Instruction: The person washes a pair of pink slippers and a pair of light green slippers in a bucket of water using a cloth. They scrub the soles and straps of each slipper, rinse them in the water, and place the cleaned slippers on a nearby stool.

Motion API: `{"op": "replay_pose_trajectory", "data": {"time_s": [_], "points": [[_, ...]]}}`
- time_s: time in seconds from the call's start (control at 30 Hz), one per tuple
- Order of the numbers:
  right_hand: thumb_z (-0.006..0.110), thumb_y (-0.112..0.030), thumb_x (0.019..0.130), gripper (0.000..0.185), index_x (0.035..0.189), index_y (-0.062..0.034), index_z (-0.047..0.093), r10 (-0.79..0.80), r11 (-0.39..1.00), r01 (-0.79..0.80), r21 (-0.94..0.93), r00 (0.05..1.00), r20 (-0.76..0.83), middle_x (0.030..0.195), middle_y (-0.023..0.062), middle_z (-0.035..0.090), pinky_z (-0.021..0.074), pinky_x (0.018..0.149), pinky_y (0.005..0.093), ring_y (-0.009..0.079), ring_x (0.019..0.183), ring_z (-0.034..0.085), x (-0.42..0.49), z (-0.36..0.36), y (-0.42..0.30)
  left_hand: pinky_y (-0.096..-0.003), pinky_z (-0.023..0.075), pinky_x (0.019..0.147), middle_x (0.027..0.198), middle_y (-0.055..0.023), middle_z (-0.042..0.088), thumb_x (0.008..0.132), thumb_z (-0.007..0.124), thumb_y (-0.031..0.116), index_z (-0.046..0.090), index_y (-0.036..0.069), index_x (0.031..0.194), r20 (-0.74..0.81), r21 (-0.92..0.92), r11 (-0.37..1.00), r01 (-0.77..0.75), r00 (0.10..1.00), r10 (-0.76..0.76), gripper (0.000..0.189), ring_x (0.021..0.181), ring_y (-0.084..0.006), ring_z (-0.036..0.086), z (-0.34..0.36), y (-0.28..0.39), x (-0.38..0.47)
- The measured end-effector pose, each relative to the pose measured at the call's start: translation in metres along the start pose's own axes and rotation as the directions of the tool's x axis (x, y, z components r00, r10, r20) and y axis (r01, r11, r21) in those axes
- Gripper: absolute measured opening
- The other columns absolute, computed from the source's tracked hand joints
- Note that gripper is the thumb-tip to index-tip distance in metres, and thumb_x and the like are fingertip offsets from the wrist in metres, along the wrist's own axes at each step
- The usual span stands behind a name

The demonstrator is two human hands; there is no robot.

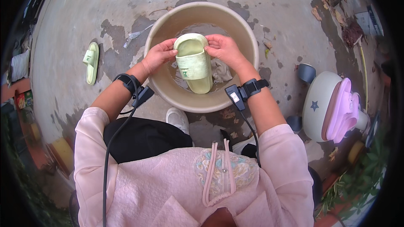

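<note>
Between both hands I hold a pale green slide slipper [193, 66] over a large beige plastic basin [202, 103]. My left hand [160, 54] grips the left side of its rim near the far end. On the opposite side, my right hand [222, 49] pinches the rim with thumb and fingers. The slipper's strap faces up and bears green lettering. Below it, shallow cloudy water [217, 31] covers the basin's bottom, and a wet greyish cloth [221, 71] lies there to the right, partly hidden by the slipper.
A matching green slipper [91, 63] lies on the wet-stained concrete at left. To the right, a pair of pink slippers [344, 110] rests on a pale plastic stool [318, 105] with dark legs. Green plants [353, 183] grow at lower right. My white shoe [177, 119] is close to the basin.
</note>
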State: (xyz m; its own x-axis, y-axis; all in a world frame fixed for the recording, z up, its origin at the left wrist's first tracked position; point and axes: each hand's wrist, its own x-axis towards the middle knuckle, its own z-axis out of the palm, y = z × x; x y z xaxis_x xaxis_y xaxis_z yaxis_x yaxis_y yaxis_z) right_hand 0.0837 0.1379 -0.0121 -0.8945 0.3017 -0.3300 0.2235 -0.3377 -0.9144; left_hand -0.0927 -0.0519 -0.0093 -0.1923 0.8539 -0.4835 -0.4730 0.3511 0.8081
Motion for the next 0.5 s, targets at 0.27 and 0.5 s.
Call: {"op": "replay_pose_trajectory", "data": {"time_s": [0.27,0.5], "points": [[0.057,0.007,0.074,0.037,0.11,0.0034,0.05,-0.209,0.951,0.202,-0.234,0.978,-0.003,0.103,0.0122,0.064,0.0473,0.087,0.028,0.018,0.101,0.061,0.009,0.002,0.02,-0.0336,0.0363,0.102,0.127,-0.0071,0.051,0.089,0.052,0.007,0.039,0.002,0.133,0.014,0.047,0.999,0.015,1.0,-0.015,0.046,0.117,-0.017,0.049,0.003,0.006,0.003],[0.051,0.009,0.073,0.041,0.113,0.0011,0.048,-0.072,0.997,0.072,0.0,0.995,0.071,0.104,0.0114,0.063,0.0453,0.087,0.0291,0.0162,0.098,0.06,0.005,-0.005,0.014,-0.0327,0.0366,0.102,0.126,-0.0066,0.052,0.089,0.053,0.009,0.04,0.002,0.133,0.05,0.024,0.999,0.021,0.998,-0.023,0.046,0.115,-0.0166,0.05,0.007,0.009,0.003]]}}
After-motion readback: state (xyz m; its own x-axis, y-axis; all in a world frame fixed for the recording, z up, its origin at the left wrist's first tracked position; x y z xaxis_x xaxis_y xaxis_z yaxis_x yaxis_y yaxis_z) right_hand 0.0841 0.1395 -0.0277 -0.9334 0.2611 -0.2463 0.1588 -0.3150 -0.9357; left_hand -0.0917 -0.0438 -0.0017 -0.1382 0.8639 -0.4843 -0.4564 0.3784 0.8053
